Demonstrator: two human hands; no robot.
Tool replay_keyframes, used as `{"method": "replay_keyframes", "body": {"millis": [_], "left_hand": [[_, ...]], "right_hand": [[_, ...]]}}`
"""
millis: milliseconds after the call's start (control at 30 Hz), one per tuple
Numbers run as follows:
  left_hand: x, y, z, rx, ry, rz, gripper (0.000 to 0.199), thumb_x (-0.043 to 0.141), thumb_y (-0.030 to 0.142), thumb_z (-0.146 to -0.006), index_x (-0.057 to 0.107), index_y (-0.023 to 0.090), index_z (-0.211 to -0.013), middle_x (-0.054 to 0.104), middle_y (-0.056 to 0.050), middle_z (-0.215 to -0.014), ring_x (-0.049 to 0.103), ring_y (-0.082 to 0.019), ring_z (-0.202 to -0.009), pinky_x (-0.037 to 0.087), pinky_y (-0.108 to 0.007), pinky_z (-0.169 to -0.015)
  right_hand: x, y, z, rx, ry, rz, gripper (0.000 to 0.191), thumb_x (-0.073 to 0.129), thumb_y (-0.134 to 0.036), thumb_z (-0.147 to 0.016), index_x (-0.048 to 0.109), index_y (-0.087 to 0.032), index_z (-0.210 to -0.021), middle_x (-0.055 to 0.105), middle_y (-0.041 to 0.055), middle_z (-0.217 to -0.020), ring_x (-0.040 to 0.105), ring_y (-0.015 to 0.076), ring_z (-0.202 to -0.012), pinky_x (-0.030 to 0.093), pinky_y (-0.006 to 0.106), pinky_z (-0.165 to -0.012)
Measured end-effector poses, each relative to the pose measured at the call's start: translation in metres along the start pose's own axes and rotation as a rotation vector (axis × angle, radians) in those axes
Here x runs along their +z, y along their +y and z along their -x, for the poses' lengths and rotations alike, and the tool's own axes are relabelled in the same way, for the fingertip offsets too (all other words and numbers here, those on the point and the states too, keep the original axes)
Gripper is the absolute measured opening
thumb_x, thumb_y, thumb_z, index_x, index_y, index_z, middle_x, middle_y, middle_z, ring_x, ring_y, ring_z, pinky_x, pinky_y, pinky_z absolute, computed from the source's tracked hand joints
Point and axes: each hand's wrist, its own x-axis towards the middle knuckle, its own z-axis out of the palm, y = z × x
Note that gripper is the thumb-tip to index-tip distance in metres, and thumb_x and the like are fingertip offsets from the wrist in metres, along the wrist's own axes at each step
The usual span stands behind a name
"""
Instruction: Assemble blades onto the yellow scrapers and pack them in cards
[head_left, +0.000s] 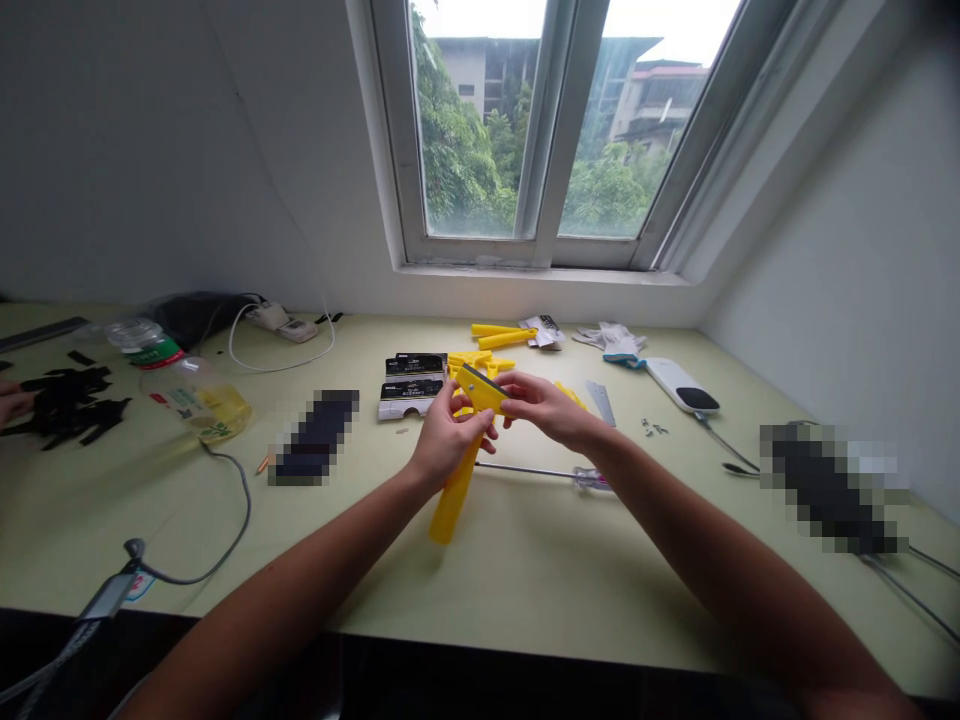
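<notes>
A yellow scraper (453, 500) with a dark strip along its head is held up over the middle of the table, its handle slanting down to the left. My left hand (448, 432) grips it just below the head. The fingers of my right hand (541, 408) pinch the right end of the head. Under and behind the hands lies a screwdriver (592, 480) with a clear handle, its shaft pointing left. More yellow plastic parts (480, 360) sit behind the hands, beside black and white boxes (411, 398).
A grey blade (600, 402) and small screws (654, 428) lie to the right, near a white device (682, 386) and gloves (611, 340). Leftward are a blurred dark phone-like object (315, 440), a bottle (191, 395), cables and black strips (75, 400) near another person's hand (13, 402).
</notes>
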Motion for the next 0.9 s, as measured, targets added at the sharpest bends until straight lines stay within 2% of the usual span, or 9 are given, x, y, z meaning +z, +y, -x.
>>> {"method": "replay_keyframes", "body": {"millis": [133,200,300,400,600,667,767,833,900], "left_hand": [[-0.002,0.0,0.001,0.072,0.124,-0.24,0.067,0.073,0.032,-0.075,0.035,0.028,-0.13,0.056,-0.004,-0.097,0.062,-0.013,-0.06,0.056,-0.031,-0.056],[-0.003,-0.001,0.005,0.209,0.161,-0.39,0.065,0.075,0.027,-0.073,0.044,0.031,-0.13,0.055,-0.006,-0.106,0.061,-0.014,-0.068,0.055,-0.031,-0.064],[-0.001,-0.004,0.012,0.359,0.116,-0.536,0.046,0.073,0.018,-0.072,0.063,0.031,-0.116,0.048,-0.008,-0.12,0.059,-0.018,-0.084,0.053,-0.036,-0.081],[-0.001,-0.008,0.015,0.376,0.051,-0.631,0.033,0.063,0.015,-0.079,0.069,0.031,-0.108,0.046,-0.009,-0.121,0.057,-0.02,-0.084,0.05,-0.041,-0.086],[-0.008,-0.011,0.012,0.361,0.06,-0.602,0.035,0.064,0.015,-0.078,0.07,0.032,-0.108,0.051,-0.008,-0.115,0.056,-0.019,-0.081,0.049,-0.037,-0.085],[-0.01,-0.013,0.011,0.342,0.058,-0.593,0.036,0.066,0.015,-0.077,0.071,0.032,-0.107,0.052,-0.007,-0.115,0.056,-0.019,-0.081,0.049,-0.037,-0.084],[-0.012,-0.014,0.01,0.336,0.045,-0.623,0.038,0.066,0.016,-0.077,0.071,0.033,-0.11,0.054,-0.007,-0.115,0.059,-0.02,-0.082,0.05,-0.036,-0.083],[-0.013,-0.014,0.009,0.342,0.038,-0.634,0.039,0.065,0.018,-0.078,0.07,0.034,-0.114,0.058,-0.007,-0.113,0.06,-0.021,-0.086,0.051,-0.034,-0.082],[-0.012,-0.013,0.008,0.327,0.022,-0.61,0.038,0.064,0.022,-0.081,0.068,0.033,-0.117,0.062,-0.007,-0.11,0.062,-0.022,-0.087,0.052,-0.032,-0.079]], "right_hand": [[0.0,-0.002,0.006,0.06,0.121,-0.005,0.034,0.072,-0.033,-0.076,0.062,-0.018,-0.106,0.066,0.0061,-0.1,0.062,0.0162,-0.083,0.052,0.03,-0.07],[0.0,-0.001,0.007,0.09,0.177,-0.027,0.039,0.073,-0.033,-0.074,0.062,-0.018,-0.108,0.066,0.0051,-0.096,0.061,0.0156,-0.079,0.052,0.031,-0.069],[0.002,0.002,0.007,0.124,0.211,-0.069,0.043,0.074,-0.032,-0.073,0.06,-0.018,-0.112,0.066,0.0025,-0.085,0.061,0.0147,-0.073,0.052,0.032,-0.07],[0.006,0.004,0.005,0.124,0.207,-0.104,0.043,0.074,-0.032,-0.074,0.06,-0.019,-0.113,0.067,0.0041,-0.089,0.062,0.0158,-0.078,0.052,0.032,-0.072],[0.003,-0.001,0.006,0.146,0.188,-0.115,0.036,0.064,-0.034,-0.08,0.062,-0.019,-0.113,0.067,0.0064,-0.097,0.063,0.0161,-0.079,0.054,0.034,-0.074],[-0.017,-0.006,0.011,0.141,0.178,0.097,0.034,0.056,-0.037,-0.085,0.063,-0.018,-0.112,0.068,0.0076,-0.097,0.064,0.0173,-0.079,0.055,0.035,-0.074],[-0.07,-0.008,0.031,0.111,0.332,0.754,0.03,0.046,-0.034,-0.089,0.068,-0.018,-0.103,0.071,0.008,-0.095,0.065,0.0196,-0.083,0.051,0.035,-0.078],[-0.112,-0.001,0.053,0.213,0.47,1.124,0.031,0.043,-0.028,-0.088,0.071,-0.02,-0.098,0.073,0.0075,-0.096,0.065,0.0218,-0.09,0.048,0.034,-0.083],[-0.148,0.01,0.078,0.366,0.441,1.234,0.03,0.045,-0.026,-0.085,0.073,-0.019,-0.093,0.074,0.0082,-0.096,0.066,0.023,-0.087,0.047,0.033,-0.078]]}}
